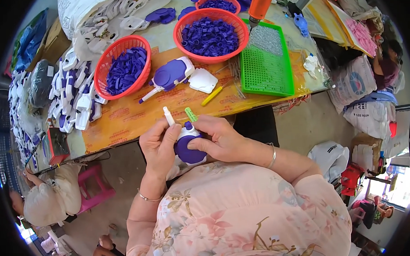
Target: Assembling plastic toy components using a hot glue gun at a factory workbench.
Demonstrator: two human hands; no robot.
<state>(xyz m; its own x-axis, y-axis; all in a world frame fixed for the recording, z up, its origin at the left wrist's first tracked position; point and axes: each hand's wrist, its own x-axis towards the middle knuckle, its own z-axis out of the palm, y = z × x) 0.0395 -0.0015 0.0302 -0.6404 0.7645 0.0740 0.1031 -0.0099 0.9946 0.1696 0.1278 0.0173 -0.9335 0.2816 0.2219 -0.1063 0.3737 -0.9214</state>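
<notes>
My right hand point(216, 139) grips a purple and white plastic body point(188, 150), its thumb pressed on the round purple face. A purple knob sticks up from the top of this body. In my left hand point(158, 142), a white plastic stick point(168, 115) is pinched upright, and these fingers also rest close against the body's left side. A small green striped piece point(190, 114) shows just above the knob, by my right fingertips; whether it is held I cannot tell. Both hands are near my chest, before the table's front edge.
Red baskets point(146, 76) of purple parts and a green tray point(288, 81) of small metal pieces stand on the table. An orange power screwdriver point(261, 6) hangs above the tray. A purple-white unit point(168, 75), a white cover point(203, 81) and a yellow-handled tool point(211, 96) lie nearer me.
</notes>
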